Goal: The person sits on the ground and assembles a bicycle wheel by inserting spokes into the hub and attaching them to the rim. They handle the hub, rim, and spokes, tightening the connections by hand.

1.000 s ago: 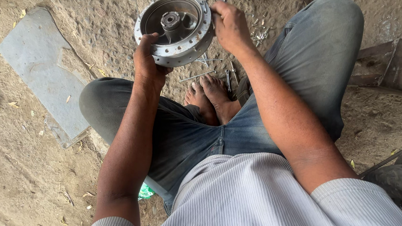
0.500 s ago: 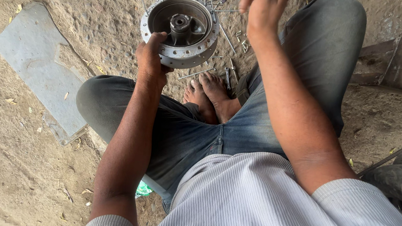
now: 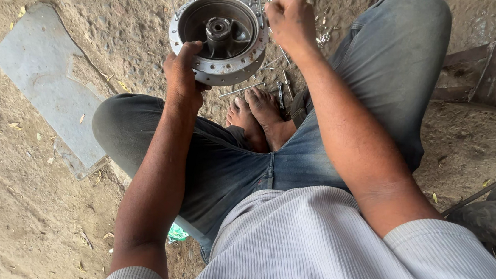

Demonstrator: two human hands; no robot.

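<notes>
1. Right hand (image 3: 291, 20) left the hub's (image 3: 220, 38) right rim, where it rested a second ago, lifted above it toward the top edge half a second ago, then came back down to the upper right rim, fingers pinched at thin spokes (image 3: 259, 3) there.
2. Hub tipped a little, so its open face and centre axle showed more squarely to the camera.
3. Left hand (image 3: 182, 74) shifted slightly with the hub, its hold on the lower left rim unchanged.

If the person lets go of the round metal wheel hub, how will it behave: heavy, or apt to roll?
The wheel hub looks like thick cast metal, so probably heavy and stiff. Its round rim suggests it may roll on edge. The left hand grips its lower rim; the right hand works at its top edge.
</notes>
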